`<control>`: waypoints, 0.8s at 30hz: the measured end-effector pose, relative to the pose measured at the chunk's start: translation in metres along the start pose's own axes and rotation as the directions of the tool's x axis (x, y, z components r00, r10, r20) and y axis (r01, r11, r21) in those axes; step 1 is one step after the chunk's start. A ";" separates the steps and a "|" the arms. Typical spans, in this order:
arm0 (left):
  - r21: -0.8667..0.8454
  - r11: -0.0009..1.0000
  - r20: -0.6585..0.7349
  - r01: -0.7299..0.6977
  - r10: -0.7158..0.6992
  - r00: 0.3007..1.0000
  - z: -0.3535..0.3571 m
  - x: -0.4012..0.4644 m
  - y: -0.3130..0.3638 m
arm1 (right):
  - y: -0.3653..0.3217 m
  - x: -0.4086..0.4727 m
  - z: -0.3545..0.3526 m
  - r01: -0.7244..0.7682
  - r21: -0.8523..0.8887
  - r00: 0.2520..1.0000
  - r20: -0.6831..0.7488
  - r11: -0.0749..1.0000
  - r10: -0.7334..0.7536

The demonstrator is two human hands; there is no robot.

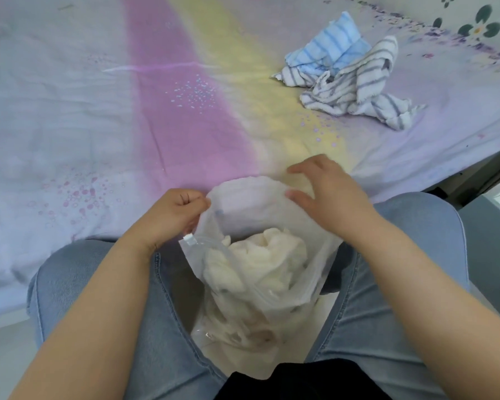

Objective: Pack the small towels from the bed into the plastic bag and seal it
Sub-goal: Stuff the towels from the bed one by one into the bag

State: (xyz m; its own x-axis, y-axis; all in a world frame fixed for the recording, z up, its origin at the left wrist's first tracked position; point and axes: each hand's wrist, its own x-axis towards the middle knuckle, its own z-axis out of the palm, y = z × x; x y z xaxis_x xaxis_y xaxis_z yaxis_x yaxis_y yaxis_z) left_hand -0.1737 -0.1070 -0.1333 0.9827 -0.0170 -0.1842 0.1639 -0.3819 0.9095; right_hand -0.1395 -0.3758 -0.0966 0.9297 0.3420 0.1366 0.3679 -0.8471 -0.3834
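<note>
Your left hand [175, 215] pinches the plastic bag [260, 272] at its rim, between your knees; your right hand [326, 192] hovers over its mouth, fingers relaxed; a cream towel [260, 255] sits inside; the blue-striped towel [326, 50] and grey-striped towel [358, 85] lie on the bed [98, 96].

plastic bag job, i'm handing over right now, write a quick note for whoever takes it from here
Left hand: pinches the rim of the plastic bag, holding its mouth open between the knees.
Right hand: open, fingers spread over the far rim, holding nothing.
Done: a cream towel is already inside the bag.
Left: the grey-striped towel and the blue-striped towel lie bunched together on the bed, far right. Pack both, then run the white zip slider across to seal.
</note>
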 end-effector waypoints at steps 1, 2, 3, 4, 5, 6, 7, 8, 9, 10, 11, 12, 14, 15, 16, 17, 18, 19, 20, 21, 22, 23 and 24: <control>-0.008 1.000 -0.018 0.007 -0.007 1.000 0.001 0.001 -0.001 | -0.014 -0.008 0.000 0.114 0.092 0.991 0.057 0.989 -0.119; -0.024 1.000 -0.041 0.010 -0.011 0.999 0.000 0.002 -0.001 | -0.027 -0.017 -0.004 0.167 0.176 0.955 0.214 0.970 -0.203; -0.038 0.999 -0.064 0.010 -0.012 0.998 -0.002 0.002 -0.001 | -0.036 -0.026 -0.007 0.146 0.204 0.865 0.449 0.968 -0.225; -0.049 0.999 -0.085 0.010 -0.014 0.996 -0.003 0.002 0.000 | -0.042 -0.032 -0.009 0.120 0.143 0.724 0.665 0.982 -0.185; -0.058 0.998 -0.098 0.012 -0.018 0.995 -0.004 0.002 0.000 | -0.043 -0.038 -0.009 0.150 0.039 0.608 0.784 0.988 -0.123; -0.063 0.998 -0.102 0.017 -0.023 0.995 -0.004 0.002 0.000 | -0.042 -0.041 -0.007 0.210 -0.047 0.568 0.819 0.976 -0.083; -0.067 0.998 -0.101 0.023 -0.029 0.994 -0.004 0.002 -0.001 | -0.042 -0.042 -0.007 0.244 -0.084 0.584 0.808 0.966 -0.077; -0.070 0.997 -0.100 0.028 -0.035 0.994 -0.004 0.002 -0.001 | -0.043 -0.041 -0.007 0.252 -0.083 0.614 0.784 0.964 -0.093; -0.071 0.997 -0.107 0.034 -0.042 0.993 -0.005 0.002 -0.001 | -0.044 -0.041 -0.009 0.237 -0.051 0.636 0.763 0.970 -0.115; -0.075 0.996 -0.121 0.041 -0.050 0.991 -0.007 0.003 -0.002 | -0.045 -0.041 -0.011 0.229 -0.015 0.648 0.748 0.973 -0.140; -0.089 0.995 -0.138 0.050 -0.062 0.988 -0.009 0.004 -0.002 | -0.049 -0.041 -0.014 0.228 0.022 0.655 0.737 0.973 -0.170; -0.108 0.992 -0.154 0.059 -0.076 0.985 -0.010 0.004 -0.003 | -0.052 -0.043 -0.017 0.226 0.067 0.661 0.722 0.972 -0.204; -0.135 0.988 -0.162 0.069 -0.091 0.983 -0.011 0.006 -0.005 | -0.053 -0.043 -0.018 0.150 0.168 0.639 0.735 0.974 -0.225; -0.140 0.988 -0.154 0.072 -0.094 0.984 -0.012 0.007 -0.006 | -0.053 -0.042 -0.015 0.081 0.210 0.609 0.764 0.974 -0.215; -0.143 0.987 -0.143 0.071 -0.092 0.986 -0.011 0.007 -0.007 | -0.051 -0.039 -0.012 0.023 0.240 0.586 0.783 0.970 -0.208; -0.142 0.988 -0.133 0.066 -0.085 0.988 -0.010 0.007 -0.006 | -0.047 -0.034 -0.008 -0.013 0.261 0.591 0.781 0.965 -0.204; -0.139 0.988 -0.127 0.062 -0.080 0.989 -0.009 0.006 -0.006 | -0.041 -0.026 -0.005 -0.041 0.291 0.633 0.748 0.956 -0.200; -0.136 0.989 -0.128 0.060 -0.078 0.989 -0.007 0.007 -0.005 | -0.036 -0.016 -0.002 -0.071 0.344 0.710 0.677 0.936 -0.195; -0.137 0.989 -0.134 0.060 -0.079 0.988 -0.006 0.007 -0.004 | -0.029 -0.004 0.002 -0.091 0.413 0.815 0.553 0.906 -0.171; -0.144 0.988 -0.143 0.060 -0.081 0.986 -0.005 0.007 -0.004 | -0.020 0.011 0.005 -0.083 0.472 0.917 0.381 0.877 -0.119; -0.155 0.986 -0.150 0.059 -0.083 0.985 -0.004 0.008 -0.003 | -0.009 0.027 0.008 -0.055 0.493 0.984 0.174 0.868 -0.037; -0.168 0.984 -0.153 0.058 -0.084 0.985 -0.003 0.008 -0.002 | 0.002 0.043 0.009 -0.037 0.480 0.998 -0.027 0.877 0.057; -0.179 0.982 -0.154 0.057 -0.085 0.984 -0.001 0.008 -0.002 | 0.015 0.060 0.008 -0.050 0.442 0.971 -0.187 0.896 0.146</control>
State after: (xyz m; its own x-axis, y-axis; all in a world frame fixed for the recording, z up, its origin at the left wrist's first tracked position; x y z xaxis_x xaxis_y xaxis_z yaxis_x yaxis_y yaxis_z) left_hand -0.1658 -0.1051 -0.1360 0.9668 0.1576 -0.2013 0.2320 -0.2106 0.9497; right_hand -0.0784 -0.3650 -0.1014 0.9599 0.1322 0.2473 0.2763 -0.5961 -0.7539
